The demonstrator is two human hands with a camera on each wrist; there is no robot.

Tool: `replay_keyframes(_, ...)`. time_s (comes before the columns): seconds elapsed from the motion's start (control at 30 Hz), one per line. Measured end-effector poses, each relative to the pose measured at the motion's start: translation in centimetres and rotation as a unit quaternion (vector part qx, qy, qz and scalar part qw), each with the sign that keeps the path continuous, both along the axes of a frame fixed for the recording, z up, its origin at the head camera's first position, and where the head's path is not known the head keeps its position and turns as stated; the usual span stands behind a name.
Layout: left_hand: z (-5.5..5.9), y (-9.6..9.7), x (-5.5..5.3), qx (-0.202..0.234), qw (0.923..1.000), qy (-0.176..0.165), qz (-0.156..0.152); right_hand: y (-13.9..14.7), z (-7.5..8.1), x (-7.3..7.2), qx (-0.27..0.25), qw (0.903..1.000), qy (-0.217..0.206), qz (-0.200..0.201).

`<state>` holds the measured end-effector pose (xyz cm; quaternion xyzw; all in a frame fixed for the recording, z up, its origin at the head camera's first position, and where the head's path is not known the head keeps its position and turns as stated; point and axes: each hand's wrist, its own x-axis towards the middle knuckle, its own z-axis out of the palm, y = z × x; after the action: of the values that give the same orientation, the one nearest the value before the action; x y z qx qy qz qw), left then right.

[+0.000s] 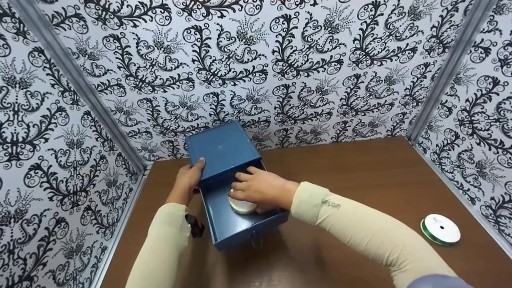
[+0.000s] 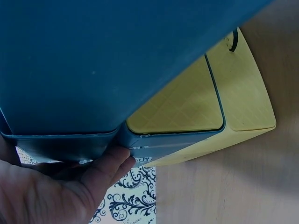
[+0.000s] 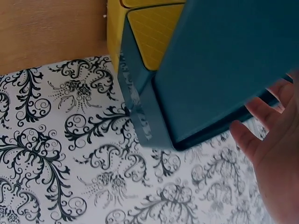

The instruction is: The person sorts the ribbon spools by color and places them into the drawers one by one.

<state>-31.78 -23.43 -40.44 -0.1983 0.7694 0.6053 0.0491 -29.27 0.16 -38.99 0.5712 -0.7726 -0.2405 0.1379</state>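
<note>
A small blue drawer cabinet (image 1: 222, 148) stands near the back wall, its top drawer (image 1: 232, 239) pulled out toward me. With the thumb on the cabinet's top and the fingers down its side, my left hand (image 1: 190, 178) grips the left front corner. My right hand (image 1: 264, 189) reaches into the drawer from the right and holds a white round spool (image 1: 243, 207) at its rim, close over the drawer floor. In the right wrist view, the fingertips of my right hand (image 3: 273, 149) show at the drawer's edge, and the spool is hidden there.
Below the blue drawer, yellow drawer fronts (image 2: 177, 105) show in the left wrist view. On the brown table (image 1: 340, 172), a spool of green ribbon (image 1: 440, 229) lies far right. Black-and-white patterned walls (image 1: 300, 60) surround the table. A small ring pull (image 1: 256, 240) hangs at the drawer's front.
</note>
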Motion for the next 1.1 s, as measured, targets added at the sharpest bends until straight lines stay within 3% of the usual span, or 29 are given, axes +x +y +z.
replay_keyframes(0.2, 0.3, -0.1, -0.1, -0.004, 1.0, 0.002, 0.002, 1.9, 2.5, 1.3, -0.041, 0.9988, 0.024, 0.012)
replay_keyframes(0.37, 0.3, -0.2, -0.1, -0.003, 0.9999, 0.011, 0.002, 5.2, 3.9, 2.3, -0.09, 0.9949, 0.044, 0.014)
replay_keyframes(0.6, 0.2, -0.3, 0.0, -0.001, 0.9999, 0.005, -0.015, 11.2, 2.9, 3.3, -0.171, 0.9843, 0.042, -0.005)
replay_keyframes(0.73, 0.1, -0.3, 0.1, 0.004, 0.9999, 0.007, -0.009, 13.1, 1.2, 4.1, -0.215, 0.9764, 0.014, -0.013)
replay_keyframes(0.9, 0.1, -0.3, 0.0, 0.006, 0.9999, 0.004, -0.012, 13.9, -2.1, 5.4, -0.309, 0.9488, -0.064, -0.019)
replay_keyframes(1.1, 0.0, -0.2, -0.1, 0.01, 0.9999, 0.0, -0.006, 13.7, -6.0, 7.0, -0.393, 0.8979, -0.189, -0.064)
